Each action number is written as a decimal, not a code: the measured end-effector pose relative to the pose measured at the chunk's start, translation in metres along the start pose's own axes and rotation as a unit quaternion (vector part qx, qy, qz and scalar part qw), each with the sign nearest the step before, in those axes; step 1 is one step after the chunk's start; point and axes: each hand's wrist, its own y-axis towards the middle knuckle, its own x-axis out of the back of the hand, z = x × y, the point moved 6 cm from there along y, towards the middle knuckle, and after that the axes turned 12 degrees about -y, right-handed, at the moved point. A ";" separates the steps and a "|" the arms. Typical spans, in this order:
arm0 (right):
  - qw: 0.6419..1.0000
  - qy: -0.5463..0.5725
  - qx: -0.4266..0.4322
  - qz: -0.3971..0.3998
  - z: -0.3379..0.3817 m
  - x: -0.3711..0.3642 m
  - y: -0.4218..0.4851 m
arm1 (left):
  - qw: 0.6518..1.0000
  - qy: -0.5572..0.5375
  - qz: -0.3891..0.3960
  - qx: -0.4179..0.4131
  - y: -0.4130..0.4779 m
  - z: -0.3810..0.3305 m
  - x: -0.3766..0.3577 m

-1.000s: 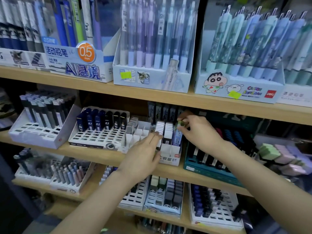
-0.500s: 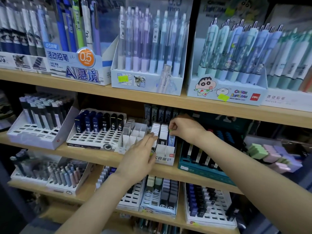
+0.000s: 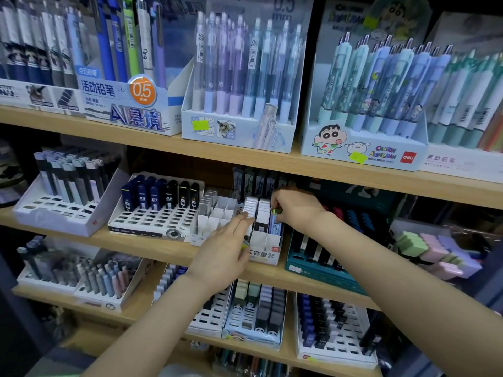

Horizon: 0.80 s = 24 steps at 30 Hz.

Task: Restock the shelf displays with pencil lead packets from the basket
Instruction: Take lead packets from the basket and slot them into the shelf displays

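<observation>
R hand has edged left over the box's right column vs 1 s ago; L hand approx. unchanged.

R hand (image 3: 296, 210), centre of frame: fingers curled, pinching top of blue lead packet (image 3: 274, 227). Packet stands upright in right col. of white display box (image 3: 265, 253) on middle shelf (image 3: 136, 244). L hand (image 3: 226, 248), just below-left of box: fingers straight, nothing held, tips against box's left side by the white-capped packets (image 3: 251, 209). Dark lead cases (image 3: 160, 194) in slotted tray to the left, untouched.
</observation>
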 end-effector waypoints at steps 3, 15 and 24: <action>1.000 -0.001 0.002 -0.001 0.001 0.002 0.000 | 1.000 0.001 -0.001 -0.002 0.000 0.000 -0.001; 0.990 -0.110 0.001 -0.089 0.008 0.004 -0.007 | 0.998 0.048 0.032 0.006 0.002 0.000 0.002; 0.922 -0.078 0.115 -0.363 0.079 0.009 -0.056 | 0.967 0.236 -0.091 -0.040 -0.074 0.025 0.057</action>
